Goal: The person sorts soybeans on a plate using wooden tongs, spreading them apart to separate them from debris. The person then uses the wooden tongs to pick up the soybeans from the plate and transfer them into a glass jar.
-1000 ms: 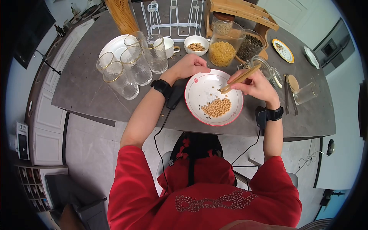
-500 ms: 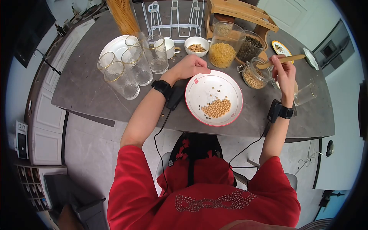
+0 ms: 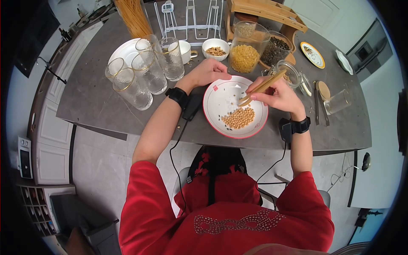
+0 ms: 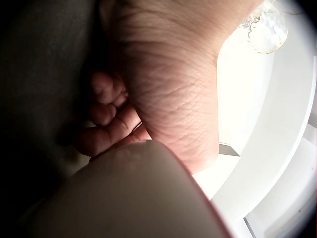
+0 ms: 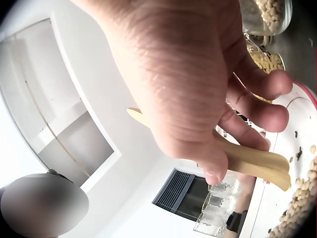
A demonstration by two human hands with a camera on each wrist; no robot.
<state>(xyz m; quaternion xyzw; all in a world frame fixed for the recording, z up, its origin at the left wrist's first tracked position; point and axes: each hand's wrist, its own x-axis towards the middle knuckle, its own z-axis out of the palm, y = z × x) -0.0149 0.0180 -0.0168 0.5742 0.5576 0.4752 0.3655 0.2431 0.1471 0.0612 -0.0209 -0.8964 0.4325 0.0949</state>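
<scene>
A white plate with a red rim [image 3: 217, 117] lies near the table's front edge, holding a heap of pale round beans [image 3: 239, 118] and scattered dark seeds. My left hand [image 3: 208, 73] grips its upper left rim, fingers curled at the edge; in the left wrist view the hand [image 4: 168, 89] is beside the plate's edge [image 4: 124, 193]. Wooden tongs [image 3: 260, 90] are pinched in my right hand [image 3: 278, 96], their tips over the plate above the beans. The right wrist view shows the tongs [image 5: 257, 161] between thumb and fingers, tips near the dark seeds.
Several tall glasses [image 3: 148, 73] stand at the left. Behind the plate are a small bowl of nuts [image 3: 216, 50] and a container of yellow pasta [image 3: 244, 57]. An open clip jar [image 3: 289, 72] is behind my right hand; a glass [image 3: 338, 103] lies at the right.
My right hand has moved with the tongs from the plate to above the jar of beans, then back left over the plate. The left hand stays at the rim.
</scene>
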